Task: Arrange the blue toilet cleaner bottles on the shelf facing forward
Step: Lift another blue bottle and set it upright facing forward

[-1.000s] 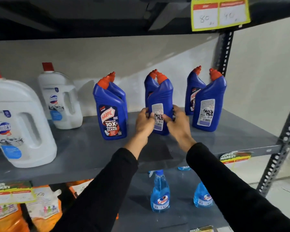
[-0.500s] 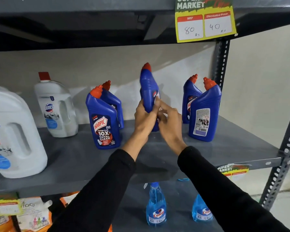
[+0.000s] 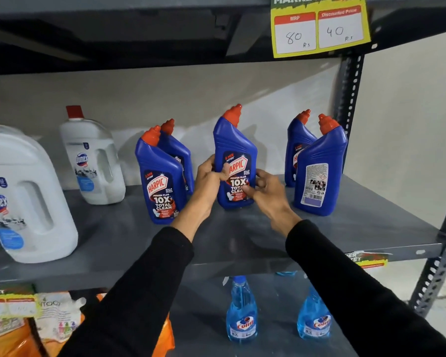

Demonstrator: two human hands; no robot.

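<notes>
My left hand (image 3: 208, 176) and right hand (image 3: 264, 188) both grasp a blue plastic toilet cleaner bottle with an orange-red cap (image 3: 236, 161), upright at the middle of the grey metal shelf (image 3: 345, 228), its front label facing me, between two pairs of matching bottles.

Five blue toilet cleaner bottles (image 3: 234, 153); two white jugs (image 3: 23, 202); two spray bottles (image 3: 241, 313).
</notes>
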